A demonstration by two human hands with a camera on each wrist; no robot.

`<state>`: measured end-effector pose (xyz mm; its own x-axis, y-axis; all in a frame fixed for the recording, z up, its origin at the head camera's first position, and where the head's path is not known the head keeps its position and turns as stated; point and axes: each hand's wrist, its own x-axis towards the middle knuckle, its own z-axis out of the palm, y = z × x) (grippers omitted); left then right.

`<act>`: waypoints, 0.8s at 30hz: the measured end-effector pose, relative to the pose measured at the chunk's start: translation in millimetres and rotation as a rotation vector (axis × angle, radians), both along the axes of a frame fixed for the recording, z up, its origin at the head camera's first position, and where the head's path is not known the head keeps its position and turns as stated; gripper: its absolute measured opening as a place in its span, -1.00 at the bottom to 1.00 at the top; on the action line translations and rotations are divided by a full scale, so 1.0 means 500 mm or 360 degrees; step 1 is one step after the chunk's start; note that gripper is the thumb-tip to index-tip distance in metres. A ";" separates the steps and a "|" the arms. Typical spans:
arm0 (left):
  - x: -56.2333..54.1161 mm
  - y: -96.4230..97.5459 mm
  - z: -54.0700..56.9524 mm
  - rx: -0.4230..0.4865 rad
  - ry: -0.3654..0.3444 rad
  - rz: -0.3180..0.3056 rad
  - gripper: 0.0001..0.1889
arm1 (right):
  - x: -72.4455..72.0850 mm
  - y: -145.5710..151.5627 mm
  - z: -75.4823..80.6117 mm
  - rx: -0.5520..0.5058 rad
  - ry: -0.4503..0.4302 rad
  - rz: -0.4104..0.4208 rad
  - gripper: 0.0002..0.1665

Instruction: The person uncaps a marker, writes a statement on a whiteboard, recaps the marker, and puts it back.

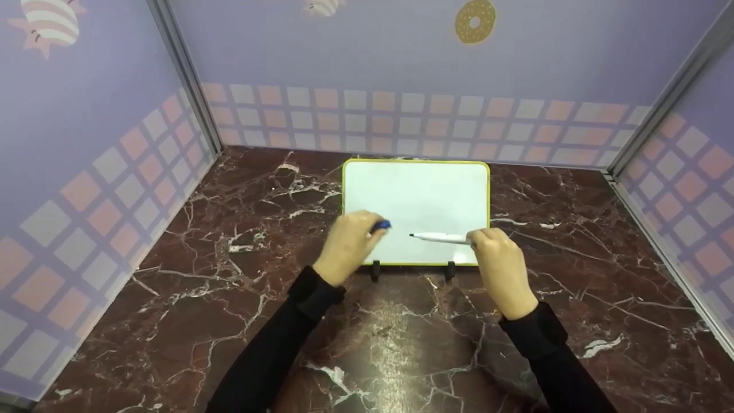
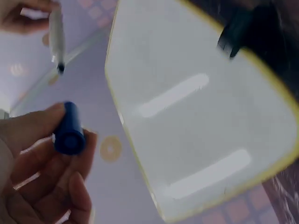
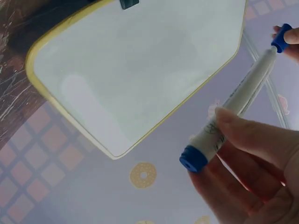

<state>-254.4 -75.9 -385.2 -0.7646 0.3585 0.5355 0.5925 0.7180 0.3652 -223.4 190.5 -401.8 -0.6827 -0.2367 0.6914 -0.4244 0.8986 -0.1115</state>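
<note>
Between thumb and fingers my left hand [image 1: 351,244] pinches a blue marker cap [image 2: 70,130]. The right hand [image 1: 500,267] holds a white whiteboard marker [image 3: 245,91] near its blue rear end, its dark tip [image 1: 412,235] bare and pointing left toward the cap. In the head view a gap separates tip and cap. Behind both hands stands a small whiteboard [image 1: 416,195] with a yellow frame, its white surface showing no drawn lines. The left hand overlaps its lower left corner, the right hand its lower right.
Two black feet [image 1: 375,271] hold up the board's lower edge on a dark red marbled table [image 1: 229,321]. Purple panels with pink and white squares [image 1: 355,117] enclose the table at the back and both sides.
</note>
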 end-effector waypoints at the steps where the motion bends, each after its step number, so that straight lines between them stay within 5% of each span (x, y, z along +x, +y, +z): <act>1: -0.005 -0.013 0.007 0.0007 -0.0005 0.0096 -0.85 | -0.001 0.002 0.001 -0.0016 0.0013 -0.0009 -0.92; 5: -0.032 -0.071 0.017 -0.0055 -0.0013 0.0521 -0.83 | -0.001 0.007 0.001 -0.0035 -0.0001 -0.0023 -0.93; 10: -0.069 -0.137 -0.010 -0.0258 -0.0083 0.0928 -0.80 | 0.000 0.005 -0.002 -0.0003 -0.0037 -0.0021 -0.96; 16: -0.093 -0.173 -0.047 -0.0251 -0.0318 0.0988 -0.74 | 0.001 0.006 -0.003 -0.0017 -0.0042 -0.0026 -0.97; 24: -0.101 -0.189 -0.066 -0.0348 -0.0651 0.0997 -0.68 | 0.004 0.004 -0.002 0.0011 -0.0065 -0.0031 -0.95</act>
<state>-304.9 -170.5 -418.3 -0.9810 -0.1402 0.1343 -0.0984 0.9553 0.2786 -221.5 192.6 -402.6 -0.7147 -0.2276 0.6613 -0.4020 0.9074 -0.1222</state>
